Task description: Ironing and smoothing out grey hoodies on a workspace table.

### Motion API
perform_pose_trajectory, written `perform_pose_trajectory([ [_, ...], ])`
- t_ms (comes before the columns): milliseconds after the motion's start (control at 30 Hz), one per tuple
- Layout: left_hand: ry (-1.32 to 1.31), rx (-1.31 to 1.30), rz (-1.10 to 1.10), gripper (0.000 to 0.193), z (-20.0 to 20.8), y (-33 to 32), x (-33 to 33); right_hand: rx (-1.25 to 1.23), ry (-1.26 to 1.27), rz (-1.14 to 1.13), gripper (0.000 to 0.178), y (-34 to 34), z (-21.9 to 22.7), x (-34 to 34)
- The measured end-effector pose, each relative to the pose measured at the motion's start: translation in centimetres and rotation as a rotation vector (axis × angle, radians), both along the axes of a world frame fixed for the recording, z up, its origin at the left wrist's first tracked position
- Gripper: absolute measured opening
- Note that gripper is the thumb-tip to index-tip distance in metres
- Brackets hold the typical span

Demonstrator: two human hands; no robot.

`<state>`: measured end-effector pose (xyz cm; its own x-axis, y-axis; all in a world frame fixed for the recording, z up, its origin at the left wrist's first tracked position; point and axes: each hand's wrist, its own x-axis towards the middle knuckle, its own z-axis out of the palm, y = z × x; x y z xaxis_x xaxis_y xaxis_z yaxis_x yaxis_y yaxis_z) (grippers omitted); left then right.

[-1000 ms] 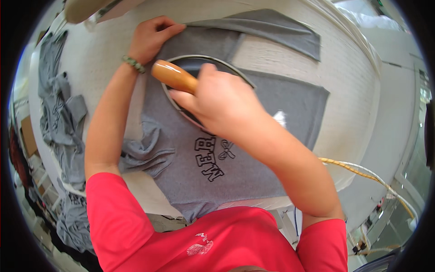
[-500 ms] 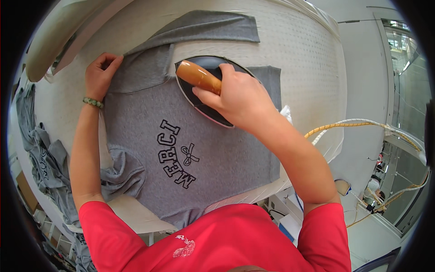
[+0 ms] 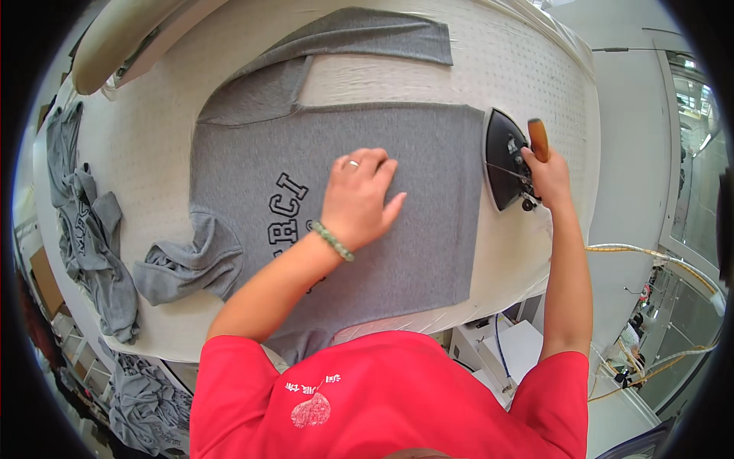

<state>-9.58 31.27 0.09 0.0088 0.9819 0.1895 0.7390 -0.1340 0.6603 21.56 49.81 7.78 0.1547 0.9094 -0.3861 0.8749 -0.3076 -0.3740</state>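
A grey hooded sweatshirt [image 3: 413,252] with dark outlined letters lies spread on the padded ironing table [image 3: 505,260]. Its hood bunches toward the left, and one sleeve stretches along the far side. My left hand [image 3: 359,200] is over the middle of the garment beside the lettering, fingers apart and holding nothing; whether it touches the cloth I cannot tell. At the garment's right edge stands a black iron [image 3: 505,162]. My right hand [image 3: 549,176] is closed round its brown wooden handle [image 3: 538,139].
Another grey sweatshirt [image 3: 90,229] lies crumpled along the table's left edge. More grey garments [image 3: 149,402] are heaped below it. A pale padded arm [image 3: 122,42] juts in at the far left. White and yellow hoses [image 3: 657,258] hang at the right.
The iron in my right hand has moved right, off the sweatshirt's upper part to its right edge. My left hand has let go of the far left shoulder and come to the middle.
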Motion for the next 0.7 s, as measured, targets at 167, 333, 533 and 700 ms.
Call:
perform_pose_trajectory([
  [167,-0.057,-0.383,-0.295,0.037,0.9,-1.8,3.8,0.144,-0.050,0.133,0.033,0.7,-1.8,6.3],
  [333,-0.016,0.006,0.092,0.033,0.2,-1.1,4.7,0.178,-0.130,0.177,0.040,0.7,-2.0,7.1],
  [533,-0.077,-0.170,0.016,0.030,0.8,-0.3,4.6,0.099,-0.145,0.159,0.036,1.2,-0.8,5.9],
  [700,-0.026,-0.143,-0.139,0.033,0.6,2.1,5.1,-0.126,-0.059,0.064,0.032,2.1,0.9,4.8],
])
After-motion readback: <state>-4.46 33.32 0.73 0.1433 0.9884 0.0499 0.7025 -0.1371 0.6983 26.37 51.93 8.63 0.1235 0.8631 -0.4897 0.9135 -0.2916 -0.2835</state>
